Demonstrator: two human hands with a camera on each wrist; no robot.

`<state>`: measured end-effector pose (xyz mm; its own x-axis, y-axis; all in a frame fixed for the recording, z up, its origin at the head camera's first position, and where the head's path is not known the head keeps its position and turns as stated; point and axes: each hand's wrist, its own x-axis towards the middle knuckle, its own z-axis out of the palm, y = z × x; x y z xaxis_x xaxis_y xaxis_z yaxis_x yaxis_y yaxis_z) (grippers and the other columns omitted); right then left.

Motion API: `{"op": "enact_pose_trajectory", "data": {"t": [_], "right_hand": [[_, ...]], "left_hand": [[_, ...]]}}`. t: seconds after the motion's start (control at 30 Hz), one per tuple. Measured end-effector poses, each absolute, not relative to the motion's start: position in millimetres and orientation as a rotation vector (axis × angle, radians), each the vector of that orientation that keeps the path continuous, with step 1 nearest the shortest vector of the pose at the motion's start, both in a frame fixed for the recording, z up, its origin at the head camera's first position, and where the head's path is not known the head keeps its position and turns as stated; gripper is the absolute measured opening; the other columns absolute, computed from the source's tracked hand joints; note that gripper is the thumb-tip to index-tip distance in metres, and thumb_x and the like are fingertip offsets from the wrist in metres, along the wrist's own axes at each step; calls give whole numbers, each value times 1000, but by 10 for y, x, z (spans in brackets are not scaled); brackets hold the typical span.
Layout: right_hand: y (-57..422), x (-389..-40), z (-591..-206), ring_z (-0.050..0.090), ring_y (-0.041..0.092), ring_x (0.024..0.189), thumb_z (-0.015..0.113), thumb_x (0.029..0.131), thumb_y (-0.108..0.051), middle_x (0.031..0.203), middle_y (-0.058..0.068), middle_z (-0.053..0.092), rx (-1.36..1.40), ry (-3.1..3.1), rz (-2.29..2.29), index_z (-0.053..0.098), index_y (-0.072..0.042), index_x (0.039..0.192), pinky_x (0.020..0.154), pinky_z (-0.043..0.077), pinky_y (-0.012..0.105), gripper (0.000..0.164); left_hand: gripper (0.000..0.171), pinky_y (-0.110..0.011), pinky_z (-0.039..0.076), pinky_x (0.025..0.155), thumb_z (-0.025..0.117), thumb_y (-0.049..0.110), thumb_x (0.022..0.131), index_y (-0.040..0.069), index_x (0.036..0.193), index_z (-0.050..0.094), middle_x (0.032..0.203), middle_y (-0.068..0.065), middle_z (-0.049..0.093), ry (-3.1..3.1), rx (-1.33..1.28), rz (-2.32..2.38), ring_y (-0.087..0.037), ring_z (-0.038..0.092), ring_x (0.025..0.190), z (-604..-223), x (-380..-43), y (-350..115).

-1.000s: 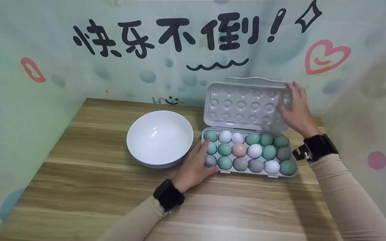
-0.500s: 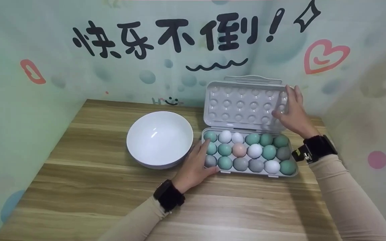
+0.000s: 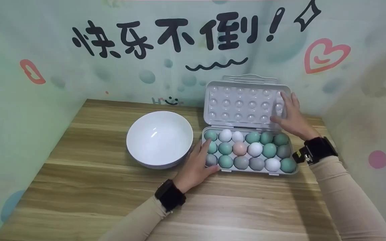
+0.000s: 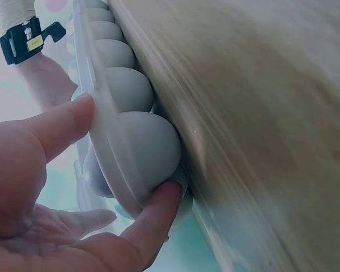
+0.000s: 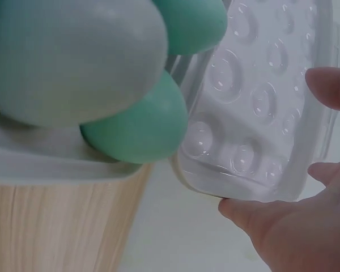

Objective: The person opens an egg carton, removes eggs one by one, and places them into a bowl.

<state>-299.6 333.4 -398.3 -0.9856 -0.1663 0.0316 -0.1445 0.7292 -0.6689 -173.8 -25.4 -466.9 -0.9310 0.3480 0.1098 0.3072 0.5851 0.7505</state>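
Note:
A light grey egg carton (image 3: 250,172) stands with its lid (image 3: 232,108) raised against the back wall. Green, white and grey eggs and one pinkish egg (image 3: 240,148) fill its base in rows. My left hand (image 3: 191,172) grips the carton's left end, thumb at the front rim and fingers along the side. In the left wrist view, one fingertip (image 4: 170,192) lies against the end egg (image 4: 147,141). My right hand (image 3: 295,117) is at the lid's right side, fingers spread, overlapping its inner face. The right wrist view shows its thumb (image 5: 328,85) near the lid edge.
A white bowl (image 3: 159,137) stands just left of the carton, close to my left fingers. Everything rests on a wood-grain table (image 3: 112,187). A printed cloth wall (image 3: 119,77) rises right behind it and along both sides.
The lid has tilted further back, and my right hand has slid down and left from its top corner, fingertips now over its inner face. My left hand has stayed in place.

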Motion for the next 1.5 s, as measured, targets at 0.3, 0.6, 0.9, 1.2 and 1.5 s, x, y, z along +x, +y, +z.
{"op": "enact_pose_trajectory", "data": {"t": [0.3,0.6,0.9,1.2,1.5], "right_hand": [[3364,-2947,-4009,-17,50,159,67,100,-22,170,26,-28,-304,2849,-1031,0,-8,170,120,12,79,98],[3273,-2669,-3924,11,58,156,69,101,-20,173,31,-2,-422,2966,-975,22,-3,168,117,22,79,83],[3020,-2193,-3813,58,37,130,72,97,-4,148,18,57,-718,3097,-1069,65,-5,142,99,55,60,45],[2696,-1852,-3773,67,23,114,80,92,-4,137,6,65,-861,3119,-1048,70,-11,136,87,62,46,46],[2307,-1747,-3852,65,21,119,84,90,-15,132,4,65,-1070,3117,-870,70,-13,132,99,56,43,45]], "left_hand": [[92,-54,28,127,81,24,95,3,167,28,170,-32,22,2761,548,1262,-45,25,157,-4659,-1734,-253],[90,-55,28,127,78,27,98,6,168,25,171,-31,19,2775,576,1196,-46,25,157,-4630,-1710,-244],[65,-54,29,127,72,31,102,13,159,48,170,-20,32,2780,830,1025,-41,29,157,-4272,-1722,-325],[57,-51,33,125,73,30,102,16,154,55,167,-13,41,2793,1057,1047,-34,35,154,-3927,-1864,-632],[61,-52,35,123,77,33,98,20,154,56,165,-11,44,2954,941,1001,-34,41,148,-3849,-2021,-940]]}}
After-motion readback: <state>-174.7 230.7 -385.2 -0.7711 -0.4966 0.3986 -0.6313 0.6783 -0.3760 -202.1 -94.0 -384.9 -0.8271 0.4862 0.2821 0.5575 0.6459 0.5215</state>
